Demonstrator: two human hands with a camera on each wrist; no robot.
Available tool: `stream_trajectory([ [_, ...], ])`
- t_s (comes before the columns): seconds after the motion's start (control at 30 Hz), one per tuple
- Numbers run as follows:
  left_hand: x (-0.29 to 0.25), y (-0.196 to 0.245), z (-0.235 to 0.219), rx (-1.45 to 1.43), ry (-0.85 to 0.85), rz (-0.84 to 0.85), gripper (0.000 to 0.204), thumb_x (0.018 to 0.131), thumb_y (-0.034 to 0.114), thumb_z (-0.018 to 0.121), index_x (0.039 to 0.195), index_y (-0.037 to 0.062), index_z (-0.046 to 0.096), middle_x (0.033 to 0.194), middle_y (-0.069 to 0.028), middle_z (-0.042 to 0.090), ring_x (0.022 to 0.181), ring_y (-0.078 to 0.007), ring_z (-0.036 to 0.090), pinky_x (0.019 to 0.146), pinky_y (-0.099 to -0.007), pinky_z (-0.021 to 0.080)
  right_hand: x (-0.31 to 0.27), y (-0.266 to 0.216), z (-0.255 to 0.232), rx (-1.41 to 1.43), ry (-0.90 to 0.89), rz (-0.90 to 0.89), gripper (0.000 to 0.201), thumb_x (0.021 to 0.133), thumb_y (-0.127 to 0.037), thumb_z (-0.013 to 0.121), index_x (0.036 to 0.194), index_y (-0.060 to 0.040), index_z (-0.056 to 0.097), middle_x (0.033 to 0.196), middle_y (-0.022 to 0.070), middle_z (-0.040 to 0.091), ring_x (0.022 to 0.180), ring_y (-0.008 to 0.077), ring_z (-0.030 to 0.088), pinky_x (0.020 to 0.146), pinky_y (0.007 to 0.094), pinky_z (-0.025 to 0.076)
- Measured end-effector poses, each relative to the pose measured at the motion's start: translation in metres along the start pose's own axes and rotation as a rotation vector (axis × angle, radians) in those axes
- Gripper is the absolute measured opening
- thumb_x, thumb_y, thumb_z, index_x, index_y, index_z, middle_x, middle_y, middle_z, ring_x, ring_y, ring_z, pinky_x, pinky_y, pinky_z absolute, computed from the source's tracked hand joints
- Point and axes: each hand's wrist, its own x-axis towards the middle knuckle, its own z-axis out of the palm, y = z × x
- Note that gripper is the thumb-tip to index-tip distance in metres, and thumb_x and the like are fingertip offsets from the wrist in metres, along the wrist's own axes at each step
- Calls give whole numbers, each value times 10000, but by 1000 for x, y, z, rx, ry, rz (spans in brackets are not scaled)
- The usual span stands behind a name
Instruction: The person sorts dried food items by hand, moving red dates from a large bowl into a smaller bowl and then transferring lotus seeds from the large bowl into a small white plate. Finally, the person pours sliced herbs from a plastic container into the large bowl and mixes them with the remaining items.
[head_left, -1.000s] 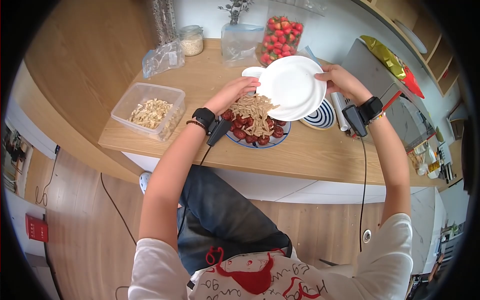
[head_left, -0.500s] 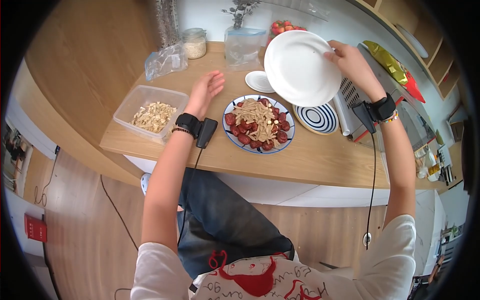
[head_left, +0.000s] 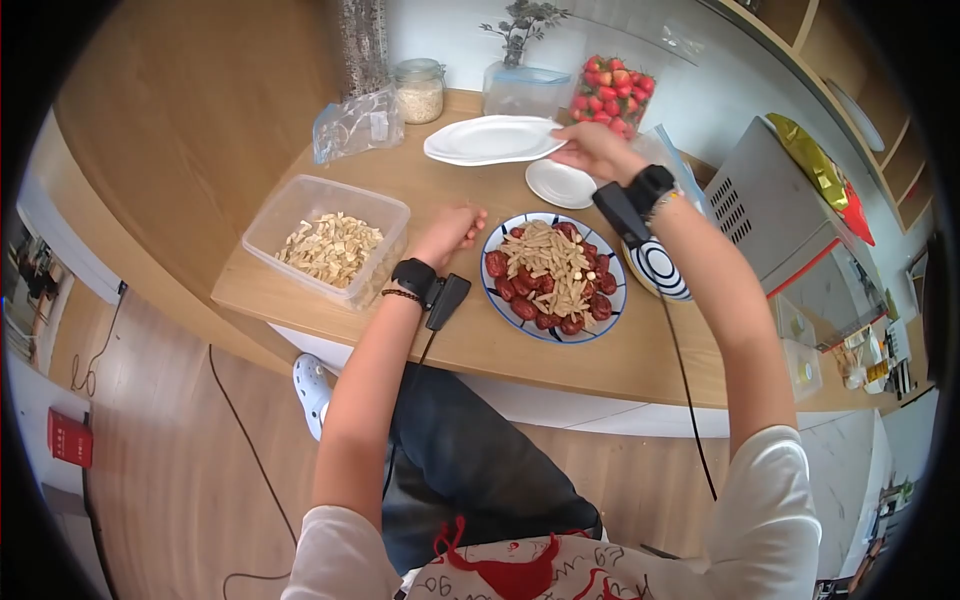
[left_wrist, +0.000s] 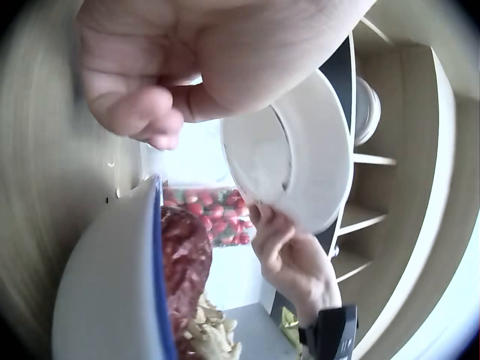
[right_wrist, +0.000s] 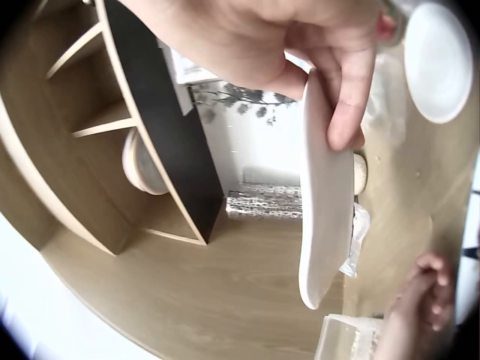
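Upper centre, the right hand [head_left: 592,150] pinches the white plate [head_left: 490,139] by its rim, keeping it level above the tabletop [head_left: 560,360], while the left hand [head_left: 447,232] rests loosely curled beside the blue-rimmed plate [head_left: 553,272].

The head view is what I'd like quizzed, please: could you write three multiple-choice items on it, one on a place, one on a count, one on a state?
1. Where does the plastic tub of pale pieces stand?
A. to the left of the blue-rimmed plate
B. behind the strawberries
C. on the oven

2. How many plain white plates are in view?
A. one
B. two
C. four

3. What is the right hand doing?
A. resting flat on the table
B. holding a white plate above the table
C. gripping the jar

Key: 1 A, the plastic tub stands left of the blue-rimmed plate. 2 B, the white plate and a small white plate. 3 B, the right hand holds the rim.
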Motion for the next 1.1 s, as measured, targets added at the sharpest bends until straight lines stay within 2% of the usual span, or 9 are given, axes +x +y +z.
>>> stream_trajectory([
  [0.13, 23, 18, 2, 753, 150, 153, 162, 812, 112, 510, 750, 11, 621, 735, -81, 626, 601, -167, 571, 500, -295, 448, 38, 26, 28, 83, -43, 113, 235, 868, 8, 496, 1078, 100, 446, 1048, 203, 561, 944, 286, 619, 828, 327, 564],
  [0.23, 31, 19, 12, 1219, 388, 320, 166, 792, 109, 550, 855, 36, 685, 840, -160, 647, 710, -278, 643, 641, -364, 520, 59, 44, 37, 121, -6, 177, 247, 883, -6, 503, 1112, 74, 455, 1044, 185, 574, 932, 268, 621, 812, 325, 569],
  [0.37, 38, 0, 26, 1513, 547, 331, 146, 793, 115, 573, 852, 66, 697, 888, -105, 667, 898, -273, 628, 748, -338, 522, 65, 58, 47, 106, 13, 188, 254, 901, -13, 457, 1144, 60, 434, 1059, 186, 554, 939, 261, 611, 811, 325, 571],
  [0.57, 27, 7, 33, 1541, 393, 313, 127, 785, 129, 606, 862, 93, 701, 880, -87, 666, 891, -247, 635, 724, -300, 524, 70, 69, 52, 89, 4, 238, 250, 907, -33, 481, 1143, 46, 455, 1053, 170, 571, 947, 255, 611, 813, 323, 566],
  [0.7, 24, 0, 38, 1593, 407, 445, 123, 759, 44, 564, 778, 51, 685, 804, -149, 660, 805, -262, 653, 665, -338, 530, 66, 77, 56, 113, -2, 241, 266, 919, -40, 438, 1167, 56, 434, 1078, 182, 551, 965, 259, 603, 827, 339, 564],
  [0.87, -3, 21, 39, 1644, 296, 356, 106, 749, 70, 583, 753, 48, 687, 770, -155, 660, 784, -275, 656, 668, -345, 528, 63, 82, 57, 143, -85, 243, 304, 912, -26, 423, 1202, 63, 397, 1129, 197, 528, 1023, 285, 582, 873, 378, 541],
  [0.93, -16, 37, 36, 1600, 278, 454, 102, 743, 80, 591, 750, 39, 684, 763, -162, 657, 766, -292, 652, 656, -354, 524, 58, 80, 54, 145, -84, 277, 322, 904, -21, 421, 1211, 67, 382, 1151, 201, 514, 1050, 297, 568, 899, 396, 526],
  [1.07, -24, 61, 31, 1417, 94, 580, 109, 734, 92, 597, 751, 15, 672, 780, -188, 653, 731, -333, 640, 624, -382, 516, 62, 83, 34, 49, -296, 269, 370, 890, -45, 445, 1232, 70, 364, 1187, 207, 496, 1078, 305, 546, 927, 415, 489],
  [1.1, -25, 65, 36, 1419, 52, 541, 111, 742, 89, 602, 767, 5, 671, 757, -164, 660, 704, -257, 655, 626, -337, 517, 64, 80, 26, -5, -337, 294, 383, 889, -57, 453, 1238, 69, 360, 1191, 207, 495, 1078, 304, 543, 927, 413, 484],
])
